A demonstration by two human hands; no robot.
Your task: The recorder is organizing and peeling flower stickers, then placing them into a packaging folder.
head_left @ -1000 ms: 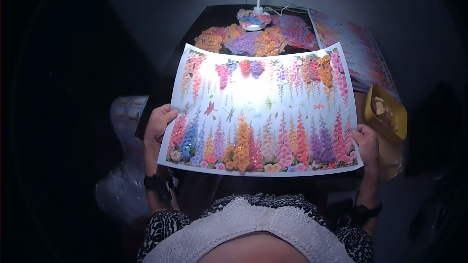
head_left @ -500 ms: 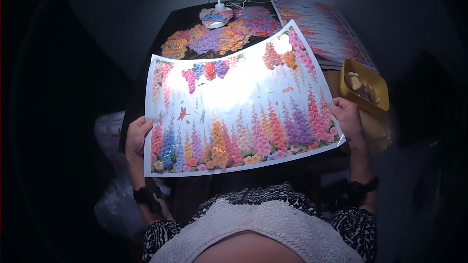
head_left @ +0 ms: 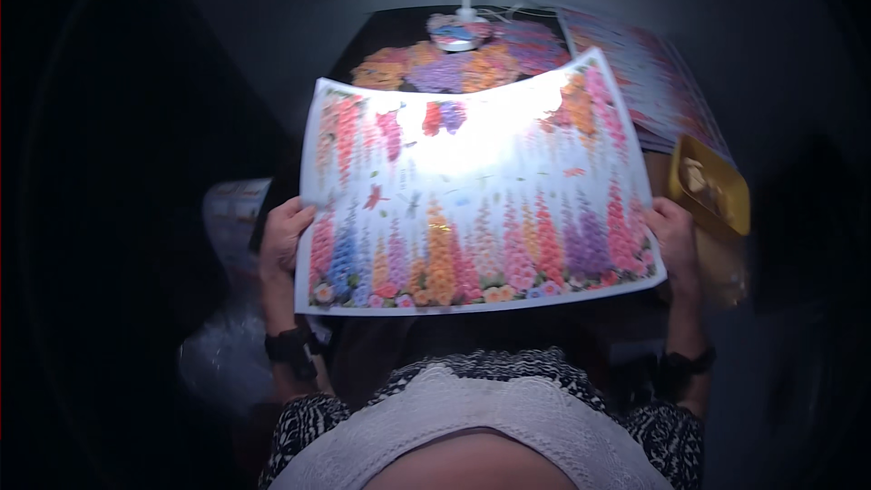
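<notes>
A large glossy sheet (head_left: pixel 454 249), printed with colourful tall flowers along its top and bottom edges and small dragonflies between, is held up in front of me. My left hand (head_left: pixel 286 234) grips its left edge, thumb over the front. On the other side my right hand (head_left: pixel 672 234) is closed on the right edge, low down. The far edge of the sheet sags in the middle, and lamp glare washes out part of the print. The fingers behind the sheet are hidden.
Beyond the sheet, flower cut-outs (head_left: pixel 438 74) lie on a dark table near a white lamp (head_left: pixel 465 14). More printed sheets (head_left: pixel 635 73) are stacked at the far right. A yellow tray (head_left: pixel 745 204) with scraps stands beside my right hand. Clear plastic (head_left: pixel 227 358) is at lower left.
The table and background have shifted right in the picture. The sheet has moved right and slightly up with both hands still on it, and its tilt has changed a little, shifting the glare.
</notes>
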